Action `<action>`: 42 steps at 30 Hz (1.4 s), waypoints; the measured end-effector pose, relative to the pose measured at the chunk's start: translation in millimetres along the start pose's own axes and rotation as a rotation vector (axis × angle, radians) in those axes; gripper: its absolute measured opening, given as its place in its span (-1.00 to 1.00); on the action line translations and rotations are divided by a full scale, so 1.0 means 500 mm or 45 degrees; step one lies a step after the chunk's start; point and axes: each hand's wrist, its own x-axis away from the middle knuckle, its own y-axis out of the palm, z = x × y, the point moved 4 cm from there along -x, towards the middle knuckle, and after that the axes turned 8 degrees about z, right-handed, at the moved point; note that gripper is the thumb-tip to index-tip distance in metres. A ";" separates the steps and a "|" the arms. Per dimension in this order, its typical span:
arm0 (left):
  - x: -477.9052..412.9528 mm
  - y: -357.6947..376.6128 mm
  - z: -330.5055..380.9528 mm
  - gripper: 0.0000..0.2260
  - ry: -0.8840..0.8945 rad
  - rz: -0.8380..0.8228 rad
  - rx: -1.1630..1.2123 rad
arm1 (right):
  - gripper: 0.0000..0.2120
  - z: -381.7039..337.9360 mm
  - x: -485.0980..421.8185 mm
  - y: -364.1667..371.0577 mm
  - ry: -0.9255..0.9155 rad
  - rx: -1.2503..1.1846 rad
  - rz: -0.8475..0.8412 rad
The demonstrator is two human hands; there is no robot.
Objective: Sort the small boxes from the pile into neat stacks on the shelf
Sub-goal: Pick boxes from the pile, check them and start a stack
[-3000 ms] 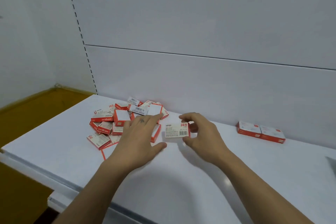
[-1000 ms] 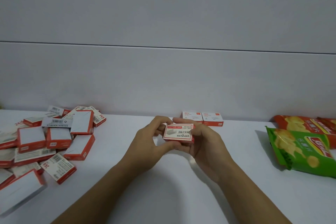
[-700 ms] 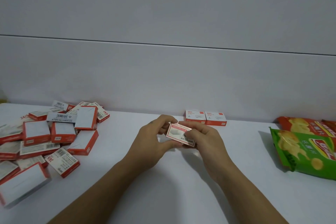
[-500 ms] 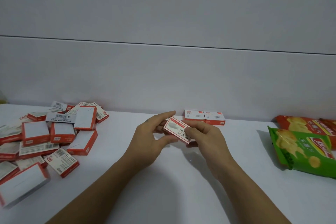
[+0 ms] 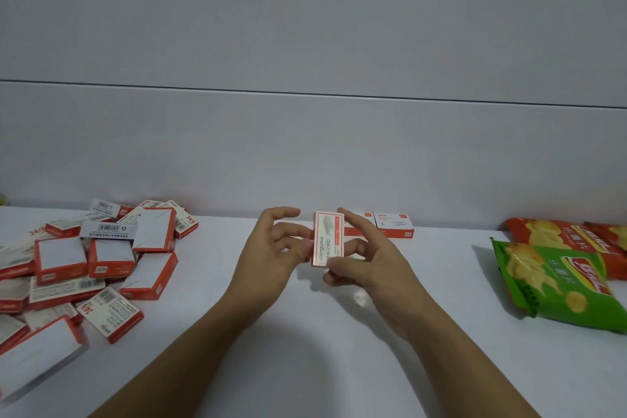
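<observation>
Compared with half a second ago, the small box (image 5: pixel 328 238) has turned from a diagonal tilt to standing upright on its short end, printed face toward us, and our left hand (image 5: pixel 271 248) has spread its fingers wider. The white shelf (image 5: pixel 305 349) carries everything: the pile (image 5: pixel 95 258) of red-and-white boxes lies jumbled at 9 o'clock from our hands, 2 placed boxes (image 5: pixel 393 229) sit side by side against the back wall at 1 o'clock, partly hidden behind our fingers, and at 3 o'clock a green chip bag (image 5: pixel 559 285) overlaps red chip bags (image 5: pixel 559 237). Our right hand (image 5: pixel 366 261) pinches the small box lengthwise, forefinger on its top end and thumb under its bottom end, the other fingers loosely curled behind. Our left hand is loosely spread, only its fingertips touching the box's left edge, with 1 finger raised clear. The box is held just above the shelf, between both hands.
</observation>
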 end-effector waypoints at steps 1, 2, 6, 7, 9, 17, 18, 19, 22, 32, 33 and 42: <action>0.001 0.001 -0.002 -0.75 -0.021 -0.011 0.015 | -0.33 0.000 0.002 0.004 0.014 -0.002 -0.041; 0.003 0.004 -0.002 -0.81 -0.020 -0.030 0.016 | -0.29 0.001 0.004 0.008 0.021 -0.008 -0.063; 0.010 0.013 0.010 -0.82 0.074 -0.175 -0.009 | -0.38 0.005 -0.006 0.005 -0.016 -0.082 0.089; 0.012 0.017 0.010 -0.71 0.087 -0.230 -0.063 | -0.43 0.009 -0.009 0.001 0.000 -0.125 0.125; 0.018 0.023 0.000 -0.50 0.078 -0.269 -0.161 | -0.59 0.014 -0.013 -0.001 0.048 -0.194 0.144; -0.005 0.000 -0.020 -0.57 0.050 0.002 -0.284 | -0.79 0.022 -0.025 -0.019 0.037 0.001 0.327; -0.007 -0.003 -0.019 -0.60 0.045 0.016 -0.276 | -0.79 0.023 -0.025 -0.021 0.019 0.024 0.326; -0.008 -0.004 -0.019 -0.62 0.050 0.022 -0.277 | -0.77 0.023 -0.024 -0.021 -0.008 0.053 0.316; -0.013 -0.012 -0.016 -0.63 0.093 0.041 -0.312 | -0.62 0.027 -0.028 -0.016 -0.150 0.269 0.291; -0.001 -0.038 -0.013 -0.63 0.124 0.068 -0.640 | -0.60 0.037 -0.028 0.003 -0.321 0.649 0.314; -0.001 -0.043 -0.013 -0.64 0.115 0.065 -0.658 | -0.58 0.034 -0.028 0.008 -0.348 0.672 0.308; -0.042 -0.100 0.027 -0.60 0.237 0.037 -0.943 | -0.61 -0.016 -0.072 0.098 -0.606 1.220 0.157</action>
